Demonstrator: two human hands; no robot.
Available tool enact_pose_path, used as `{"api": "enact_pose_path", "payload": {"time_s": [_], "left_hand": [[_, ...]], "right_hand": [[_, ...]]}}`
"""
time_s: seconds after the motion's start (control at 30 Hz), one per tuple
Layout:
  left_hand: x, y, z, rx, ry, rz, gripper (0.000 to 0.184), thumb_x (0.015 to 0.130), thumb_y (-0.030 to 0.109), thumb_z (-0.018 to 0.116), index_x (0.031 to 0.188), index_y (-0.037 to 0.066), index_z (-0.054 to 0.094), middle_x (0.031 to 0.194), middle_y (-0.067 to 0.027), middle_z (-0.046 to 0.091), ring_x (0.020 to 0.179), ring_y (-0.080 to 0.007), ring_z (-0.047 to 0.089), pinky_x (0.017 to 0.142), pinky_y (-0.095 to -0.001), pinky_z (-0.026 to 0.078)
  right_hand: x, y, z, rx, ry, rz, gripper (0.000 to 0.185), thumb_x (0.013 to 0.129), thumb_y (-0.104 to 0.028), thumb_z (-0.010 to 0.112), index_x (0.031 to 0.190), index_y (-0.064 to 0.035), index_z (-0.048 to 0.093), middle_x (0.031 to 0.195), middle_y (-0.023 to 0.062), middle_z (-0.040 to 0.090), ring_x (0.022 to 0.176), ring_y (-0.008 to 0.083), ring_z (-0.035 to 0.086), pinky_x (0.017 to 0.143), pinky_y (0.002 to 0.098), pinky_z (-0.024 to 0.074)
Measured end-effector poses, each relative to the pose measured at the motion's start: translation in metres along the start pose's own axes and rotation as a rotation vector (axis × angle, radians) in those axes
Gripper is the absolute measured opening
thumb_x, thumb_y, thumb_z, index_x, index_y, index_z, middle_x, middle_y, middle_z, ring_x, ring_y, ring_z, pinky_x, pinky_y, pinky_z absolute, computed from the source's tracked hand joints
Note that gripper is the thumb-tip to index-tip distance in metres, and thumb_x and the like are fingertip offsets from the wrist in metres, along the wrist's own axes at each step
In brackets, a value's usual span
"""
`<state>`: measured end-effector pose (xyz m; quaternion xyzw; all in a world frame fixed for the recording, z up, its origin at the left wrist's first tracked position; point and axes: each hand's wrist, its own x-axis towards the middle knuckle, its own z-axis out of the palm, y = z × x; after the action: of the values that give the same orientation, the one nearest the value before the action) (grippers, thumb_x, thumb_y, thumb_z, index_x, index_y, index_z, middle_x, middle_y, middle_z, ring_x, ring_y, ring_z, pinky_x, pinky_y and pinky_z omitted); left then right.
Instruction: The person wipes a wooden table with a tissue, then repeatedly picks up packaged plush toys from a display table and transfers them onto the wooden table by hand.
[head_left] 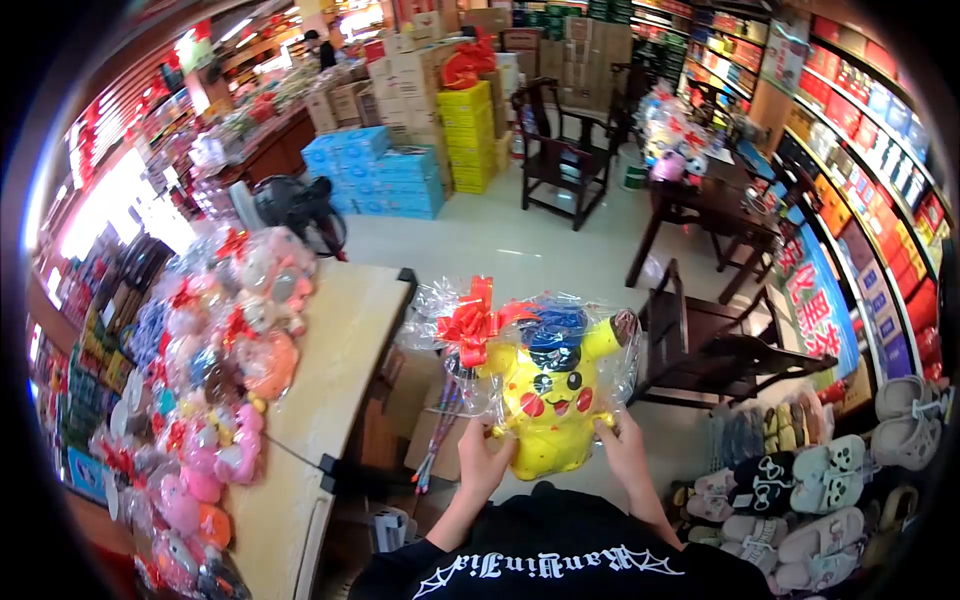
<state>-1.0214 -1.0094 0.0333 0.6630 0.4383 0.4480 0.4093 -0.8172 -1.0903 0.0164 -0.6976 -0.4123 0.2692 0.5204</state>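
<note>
A yellow figure [550,420] with a blue cap and red cheeks stands upright in clear plastic wrap, in front of my chest. A red ribbon bow [478,325] is tied on the wrap at its upper left. My left hand [485,460] grips the figure's lower left side, and my right hand [625,450] grips its lower right side. Both thumbs press on the wrap near the figure's small arms; the other fingers are mostly hidden behind it.
At left, a pale table [350,310] holds many wrapped toys [265,365]. Blue boxes [410,180] and yellow boxes [466,135] are stacked ahead. Dark wooden chairs [700,350] and a table [700,195] stand right, above slippers [825,475]. A person [322,50] is far back.
</note>
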Motion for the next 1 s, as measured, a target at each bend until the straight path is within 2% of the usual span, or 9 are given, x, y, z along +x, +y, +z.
{"api": "enact_pose_path", "payload": {"time_s": [0.1, 0.17, 0.27, 0.4, 0.63, 0.7, 0.8, 0.93, 1.0], "left_hand": [[0.011, -0.007, 0.035, -0.019, -0.078, 0.008, 0.032, 0.07, 0.005, 0.066, 0.098, -0.002, 0.051, 0.093, -0.0152, 0.056, 0.086, -0.024, 0.058, 0.07, -0.0313, 0.048], [0.016, -0.02, 0.055, -0.301, -0.169, -0.194, 0.049, 0.071, 0.0, 0.065, 0.113, -0.001, 0.04, 0.112, -0.0146, 0.049, 0.1, -0.0217, 0.054, 0.082, -0.0308, 0.047], [0.033, -0.017, 0.068, -0.62, -0.319, -0.373, 0.055, 0.073, -0.003, 0.063, 0.12, 0.0, 0.035, 0.113, -0.0116, 0.05, 0.107, -0.0192, 0.049, 0.089, -0.0323, 0.042], [0.063, -0.036, 0.091, -0.549, -0.531, -0.461, 0.053, 0.075, 0.0, 0.062, 0.121, -0.002, 0.037, 0.115, -0.0113, 0.051, 0.103, -0.0179, 0.05, 0.089, -0.0308, 0.041], [0.146, -0.053, 0.131, -0.549, -0.681, -0.366, 0.038, 0.077, 0.003, 0.061, 0.113, -0.001, 0.047, 0.102, -0.0074, 0.057, 0.092, -0.0153, 0.055, 0.079, -0.0277, 0.045], [0.176, -0.057, 0.136, -0.489, -0.668, -0.429, 0.036, 0.078, 0.004, 0.06, 0.111, 0.001, 0.049, 0.1, -0.0069, 0.058, 0.089, -0.0155, 0.057, 0.076, -0.0273, 0.046], [0.226, -0.049, 0.141, -0.586, -0.703, -0.549, 0.039, 0.077, 0.001, 0.058, 0.114, 0.001, 0.046, 0.104, -0.0083, 0.056, 0.096, -0.0179, 0.055, 0.081, -0.0289, 0.045], [0.273, -0.072, 0.149, -0.781, -0.655, -0.678, 0.045, 0.08, -0.002, 0.052, 0.121, 0.003, 0.036, 0.112, -0.0123, 0.051, 0.103, -0.0205, 0.052, 0.08, -0.03, 0.047], [0.291, -0.065, 0.152, -0.854, -0.585, -0.758, 0.041, 0.08, -0.002, 0.054, 0.118, 0.003, 0.04, 0.107, -0.0106, 0.053, 0.099, -0.0182, 0.054, 0.077, -0.028, 0.049]], "right_hand": [[0.009, -0.007, -0.028, -0.034, 0.134, -0.036, 0.029, 0.08, -0.013, 0.058, 0.104, 0.0028, 0.054, 0.081, 0.0177, 0.061, 0.072, 0.0224, 0.061, 0.064, 0.0319, 0.0459], [0.007, -0.005, -0.039, -0.054, 0.227, -0.054, 0.029, 0.08, -0.013, 0.058, 0.104, 0.0037, 0.054, 0.08, 0.019, 0.061, 0.069, 0.0244, 0.061, 0.062, 0.0328, 0.0457], [0.01, 0.006, -0.051, -0.119, 0.283, 0.039, 0.029, 0.08, -0.014, 0.058, 0.103, 0.0043, 0.054, 0.074, 0.0198, 0.06, 0.062, 0.0267, 0.059, 0.057, 0.034, 0.0443], [0.02, 0.007, -0.059, -0.163, 0.292, 0.055, 0.027, 0.08, -0.014, 0.057, 0.101, 0.0024, 0.055, 0.071, 0.0205, 0.056, 0.059, 0.0281, 0.058, 0.053, 0.0345, 0.0427], [0.1, -0.004, -0.062, -0.288, 0.368, -0.039, 0.022, 0.078, -0.007, 0.054, 0.099, 0.0002, 0.057, 0.078, 0.0202, 0.057, 0.067, 0.0347, 0.057, 0.058, 0.0375, 0.0439], [0.129, -0.013, -0.061, -0.339, 0.375, -0.251, 0.021, 0.078, -0.004, 0.054, 0.098, 0.0024, 0.056, 0.08, 0.0193, 0.058, 0.066, 0.0295, 0.059, 0.06, 0.0322, 0.0445], [0.17, -0.032, -0.054, -0.308, 0.396, -0.322, 0.019, 0.081, -0.003, 0.052, 0.098, 0.0026, 0.055, 0.079, 0.0164, 0.058, 0.066, 0.0228, 0.058, 0.059, 0.0296, 0.0436], [0.213, -0.021, -0.037, -0.164, 0.397, -0.15, 0.016, 0.085, -0.003, 0.049, 0.099, 0.0023, 0.054, 0.074, 0.0077, 0.056, 0.068, 0.0073, 0.051, 0.06, 0.0238, 0.0418], [0.228, -0.016, -0.029, -0.124, 0.393, -0.113, 0.017, 0.085, -0.003, 0.05, 0.099, 0.0024, 0.054, 0.075, 0.0077, 0.056, 0.068, 0.0078, 0.051, 0.06, 0.0237, 0.0419]]}}
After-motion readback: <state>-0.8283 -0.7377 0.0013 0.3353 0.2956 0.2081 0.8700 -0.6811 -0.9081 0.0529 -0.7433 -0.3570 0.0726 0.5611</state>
